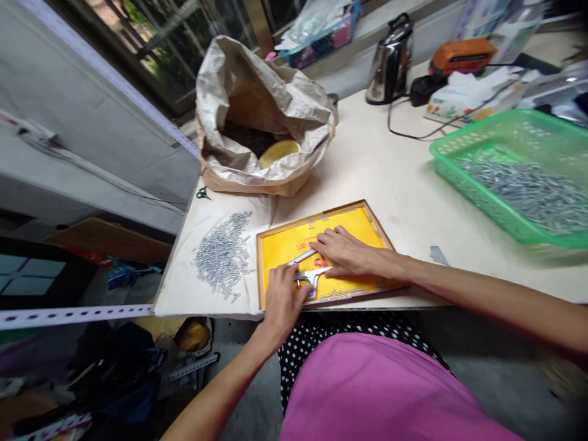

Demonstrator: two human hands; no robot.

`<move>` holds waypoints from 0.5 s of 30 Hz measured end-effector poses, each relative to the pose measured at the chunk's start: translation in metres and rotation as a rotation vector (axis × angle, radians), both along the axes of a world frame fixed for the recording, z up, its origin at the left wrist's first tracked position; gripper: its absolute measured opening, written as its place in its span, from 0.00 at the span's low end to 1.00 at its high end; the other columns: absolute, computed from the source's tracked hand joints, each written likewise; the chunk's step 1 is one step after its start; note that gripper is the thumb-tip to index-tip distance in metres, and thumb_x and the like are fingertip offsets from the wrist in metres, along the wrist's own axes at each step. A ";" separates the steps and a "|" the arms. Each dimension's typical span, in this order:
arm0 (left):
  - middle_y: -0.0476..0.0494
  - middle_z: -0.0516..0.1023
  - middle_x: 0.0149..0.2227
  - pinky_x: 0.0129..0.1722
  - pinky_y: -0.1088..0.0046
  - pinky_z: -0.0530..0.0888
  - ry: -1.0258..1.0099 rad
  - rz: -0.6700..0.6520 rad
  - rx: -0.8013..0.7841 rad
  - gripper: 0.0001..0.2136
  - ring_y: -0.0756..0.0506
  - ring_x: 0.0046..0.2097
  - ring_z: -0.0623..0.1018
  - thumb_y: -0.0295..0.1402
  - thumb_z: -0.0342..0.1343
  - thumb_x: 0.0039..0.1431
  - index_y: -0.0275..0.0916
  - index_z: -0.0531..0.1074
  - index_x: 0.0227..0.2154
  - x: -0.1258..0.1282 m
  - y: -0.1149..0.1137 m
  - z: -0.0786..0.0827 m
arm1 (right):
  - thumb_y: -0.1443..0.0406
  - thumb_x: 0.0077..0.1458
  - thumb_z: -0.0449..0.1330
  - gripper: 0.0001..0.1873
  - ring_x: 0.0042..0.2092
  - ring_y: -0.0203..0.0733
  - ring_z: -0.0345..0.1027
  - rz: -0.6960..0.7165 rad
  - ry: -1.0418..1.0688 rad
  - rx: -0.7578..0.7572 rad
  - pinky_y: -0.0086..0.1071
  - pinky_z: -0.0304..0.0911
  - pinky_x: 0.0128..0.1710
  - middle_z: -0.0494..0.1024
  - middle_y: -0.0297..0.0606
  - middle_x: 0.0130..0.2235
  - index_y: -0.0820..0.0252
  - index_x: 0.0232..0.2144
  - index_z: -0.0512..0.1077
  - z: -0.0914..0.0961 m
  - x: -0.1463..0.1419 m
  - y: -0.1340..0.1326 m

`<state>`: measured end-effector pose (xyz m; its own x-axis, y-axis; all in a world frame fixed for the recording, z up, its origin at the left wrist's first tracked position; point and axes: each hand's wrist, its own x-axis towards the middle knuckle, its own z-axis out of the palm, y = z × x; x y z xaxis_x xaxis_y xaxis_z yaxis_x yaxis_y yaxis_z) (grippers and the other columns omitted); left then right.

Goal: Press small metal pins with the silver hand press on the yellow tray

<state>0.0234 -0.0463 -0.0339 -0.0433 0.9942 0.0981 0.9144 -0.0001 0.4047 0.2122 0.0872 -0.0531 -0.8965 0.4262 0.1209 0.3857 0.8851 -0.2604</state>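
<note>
Left hand (281, 305): at the near edge of the tray, fingers curled down over the lower end of the silver metal tool (311, 277), closed on it as far as the view shows; the fingertips are partly hidden.
Right hand (342, 251): resting on the tray, open and flat, fingers spread toward the far left, thumb (329, 272) just beside or touching the tool's upper end; no clear grip.
Tool position: on the yellow lining (349, 226) of the wooden-framed tray (311, 218), between the two hands.
Tool axis: roughly across the tray, left to right, tilted slightly up at the right; two flat arms point toward the right hand. Exact kind of tool: cannot tell.
Nearer hand: left, over the tool's lower end; right is at its tips.
Tray edge: short metal strips (335, 295) lying along the near side.
To the left: loose screws (223, 254) on a white cloth (202, 300).
To the right: green plastic basket (505, 131) holding more screws (523, 190).
Beyond: paper sack (257, 92), steel kettle (390, 61).
</note>
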 end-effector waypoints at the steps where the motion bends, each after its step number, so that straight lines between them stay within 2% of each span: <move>1: 0.34 0.72 0.55 0.56 0.53 0.70 0.056 -0.091 0.013 0.21 0.35 0.56 0.71 0.37 0.60 0.59 0.39 0.68 0.55 0.007 0.006 0.000 | 0.57 0.54 0.65 0.24 0.46 0.51 0.62 0.000 0.045 0.004 0.40 0.53 0.43 0.73 0.49 0.47 0.65 0.49 0.69 -0.003 0.001 -0.003; 2: 0.32 0.69 0.59 0.58 0.52 0.69 0.105 -0.173 0.003 0.25 0.34 0.59 0.69 0.37 0.61 0.58 0.38 0.64 0.58 0.012 0.013 -0.001 | 0.57 0.55 0.65 0.24 0.46 0.51 0.62 -0.003 0.091 0.008 0.40 0.53 0.43 0.73 0.49 0.47 0.64 0.50 0.69 -0.007 0.002 -0.005; 4: 0.32 0.67 0.61 0.58 0.53 0.69 0.180 -0.277 -0.065 0.28 0.35 0.59 0.68 0.37 0.59 0.61 0.37 0.59 0.61 0.018 0.031 -0.001 | 0.54 0.56 0.63 0.26 0.44 0.51 0.64 -0.016 0.150 0.039 0.40 0.55 0.42 0.74 0.48 0.45 0.64 0.52 0.68 -0.017 0.006 -0.006; 6: 0.31 0.71 0.56 0.54 0.55 0.71 0.241 -0.342 -0.172 0.31 0.36 0.55 0.71 0.40 0.60 0.60 0.33 0.57 0.62 0.017 0.048 0.000 | 0.52 0.55 0.63 0.28 0.43 0.52 0.64 -0.019 0.160 0.083 0.40 0.57 0.40 0.74 0.49 0.44 0.64 0.51 0.69 -0.029 0.009 -0.003; 8: 0.31 0.73 0.53 0.51 0.57 0.72 0.301 -0.383 -0.246 0.32 0.36 0.52 0.71 0.43 0.62 0.58 0.31 0.60 0.59 0.014 0.057 0.004 | 0.52 0.52 0.64 0.27 0.41 0.52 0.65 -0.004 0.139 0.127 0.40 0.58 0.39 0.74 0.49 0.43 0.64 0.48 0.71 -0.039 0.012 0.002; 11: 0.33 0.73 0.50 0.48 0.60 0.73 0.360 -0.410 -0.249 0.27 0.36 0.51 0.71 0.43 0.61 0.59 0.30 0.65 0.54 0.015 0.058 0.009 | 0.54 0.57 0.59 0.20 0.39 0.51 0.66 -0.020 0.126 0.190 0.41 0.60 0.38 0.74 0.47 0.39 0.63 0.44 0.72 -0.047 0.015 0.004; 15: 0.35 0.74 0.47 0.46 0.62 0.72 0.384 -0.367 -0.182 0.17 0.38 0.51 0.70 0.38 0.55 0.65 0.29 0.68 0.49 0.022 0.049 0.008 | 0.56 0.62 0.54 0.15 0.38 0.51 0.66 -0.036 0.151 0.207 0.42 0.60 0.39 0.74 0.45 0.36 0.61 0.39 0.73 -0.047 0.013 -0.002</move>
<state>0.0453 0.0029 -0.0255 0.3139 0.9397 -0.1361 0.9492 -0.3075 0.0661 0.2255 0.0857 -0.1000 -0.8463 0.4096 0.3406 0.3881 0.9121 -0.1323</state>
